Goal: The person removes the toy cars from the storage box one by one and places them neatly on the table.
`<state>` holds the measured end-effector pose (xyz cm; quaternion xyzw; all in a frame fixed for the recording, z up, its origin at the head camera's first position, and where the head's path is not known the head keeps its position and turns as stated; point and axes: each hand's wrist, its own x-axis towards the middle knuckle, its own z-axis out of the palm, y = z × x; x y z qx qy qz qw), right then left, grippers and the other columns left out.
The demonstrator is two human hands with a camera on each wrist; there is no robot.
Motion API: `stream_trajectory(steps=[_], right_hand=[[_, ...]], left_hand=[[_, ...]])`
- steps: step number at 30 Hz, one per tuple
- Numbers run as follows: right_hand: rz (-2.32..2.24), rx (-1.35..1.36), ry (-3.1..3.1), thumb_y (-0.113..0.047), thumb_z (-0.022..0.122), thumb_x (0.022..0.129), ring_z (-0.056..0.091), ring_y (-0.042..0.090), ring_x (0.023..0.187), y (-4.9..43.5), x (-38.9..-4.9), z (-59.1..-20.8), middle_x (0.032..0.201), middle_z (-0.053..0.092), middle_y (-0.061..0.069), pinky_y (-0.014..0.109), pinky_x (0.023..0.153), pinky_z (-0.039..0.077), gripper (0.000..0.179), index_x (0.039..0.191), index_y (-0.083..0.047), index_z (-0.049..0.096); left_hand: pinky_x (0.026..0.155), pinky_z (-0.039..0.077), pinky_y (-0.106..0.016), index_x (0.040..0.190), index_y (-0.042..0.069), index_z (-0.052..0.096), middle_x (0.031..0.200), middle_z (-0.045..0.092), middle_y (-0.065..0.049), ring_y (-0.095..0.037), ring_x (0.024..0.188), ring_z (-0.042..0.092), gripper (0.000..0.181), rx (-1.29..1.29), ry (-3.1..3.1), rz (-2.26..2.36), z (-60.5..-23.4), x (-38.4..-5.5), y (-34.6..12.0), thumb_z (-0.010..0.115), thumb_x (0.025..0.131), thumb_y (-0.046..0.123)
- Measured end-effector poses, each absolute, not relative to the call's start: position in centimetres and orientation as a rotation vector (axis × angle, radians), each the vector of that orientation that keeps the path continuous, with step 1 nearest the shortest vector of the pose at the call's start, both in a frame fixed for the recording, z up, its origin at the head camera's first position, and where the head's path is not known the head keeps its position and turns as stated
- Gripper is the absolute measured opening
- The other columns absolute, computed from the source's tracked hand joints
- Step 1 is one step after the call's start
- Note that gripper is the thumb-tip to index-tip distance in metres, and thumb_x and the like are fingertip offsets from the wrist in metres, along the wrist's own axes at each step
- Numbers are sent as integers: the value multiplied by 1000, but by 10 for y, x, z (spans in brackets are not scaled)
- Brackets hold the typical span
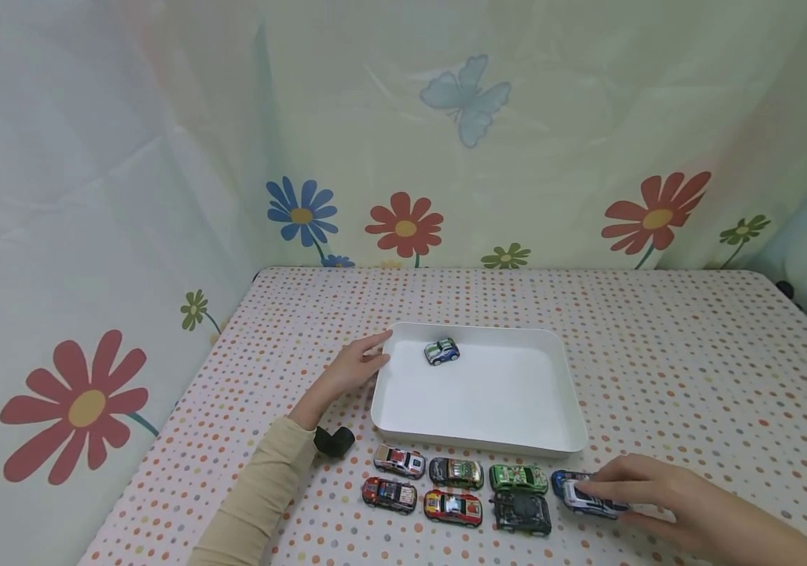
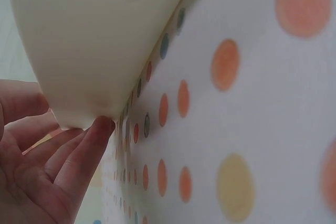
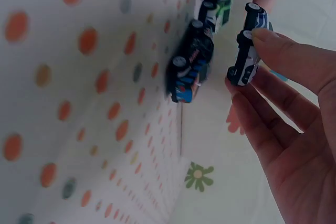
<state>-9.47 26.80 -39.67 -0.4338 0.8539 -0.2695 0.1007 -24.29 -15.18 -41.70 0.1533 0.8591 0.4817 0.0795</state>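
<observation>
In the head view my left hand (image 1: 353, 363) is at the left side of a shallow white tray (image 1: 481, 436). Seen from the left wrist, the thumb reaches over the rim and the fingers (image 2: 86, 156) lie against the outer wall near a corner. A small white, green and blue toy car (image 1: 442, 351) stands inside the tray, toward its back left. My right hand (image 1: 647, 495) pinches a white and blue toy car (image 3: 247, 51) between thumb and fingertips, raised off the table. Close below it a black and blue toy car (image 3: 191, 61) rests on the cloth.
Several toy cars stand in two rows before the tray, among them a green car (image 1: 519, 478), a red and yellow car (image 1: 453, 508) and a black car (image 1: 522, 512). A black strap (image 1: 335, 442) is at the left wrist. Flowered curtains (image 1: 516, 173) border the dotted tablecloth (image 1: 665, 346).
</observation>
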Motion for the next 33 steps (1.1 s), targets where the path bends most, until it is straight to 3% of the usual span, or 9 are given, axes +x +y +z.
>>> stream_trajectory(steps=[7, 14, 23, 29, 33], right_hand=[[-843, -1031, 2433, -35, 61, 89, 52, 2, 91, 265, -83, -402, 108, 54, -14, 23, 66, 54, 37, 124, -22, 62], [-861, -1168, 2427, -26, 61, 91, 51, 2, 88, 261, -80, -408, 108, 53, -13, 22, 61, 52, 37, 128, -21, 60], [-792, -1069, 2421, -36, 59, 91, 51, 1, 87, 258, -80, -409, 106, 53, -15, 22, 62, 52, 36, 125, -23, 62], [-789, -1297, 2463, -22, 65, 88, 53, 2, 87, 259, -81, -416, 107, 54, -12, 21, 55, 49, 37, 124, -18, 62], [-745, -1296, 2514, -22, 68, 86, 53, 1, 86, 259, -80, -417, 105, 54, -14, 21, 54, 49, 36, 122, -20, 64]], left_hand=[[97, 43, -41, 142, 5, 40, 145, 35, -15, -37, 123, 43, 47, 456, 2571, 1444, -419, -244, -153, 52, 97, 11], [98, 42, -41, 142, 4, 40, 145, 36, -14, -36, 124, 42, 47, 454, 2583, 1430, -417, -243, -152, 52, 97, 10], [97, 42, -41, 142, 3, 39, 145, 35, -15, -37, 124, 42, 47, 481, 2574, 1436, -417, -243, -152, 51, 97, 10], [96, 44, -40, 142, 3, 40, 144, 35, -16, -37, 123, 43, 47, 479, 2583, 1431, -418, -243, -152, 52, 97, 9], [96, 44, -40, 141, 4, 41, 144, 37, -16, -37, 122, 44, 47, 461, 2606, 1418, -418, -244, -151, 52, 97, 9]])
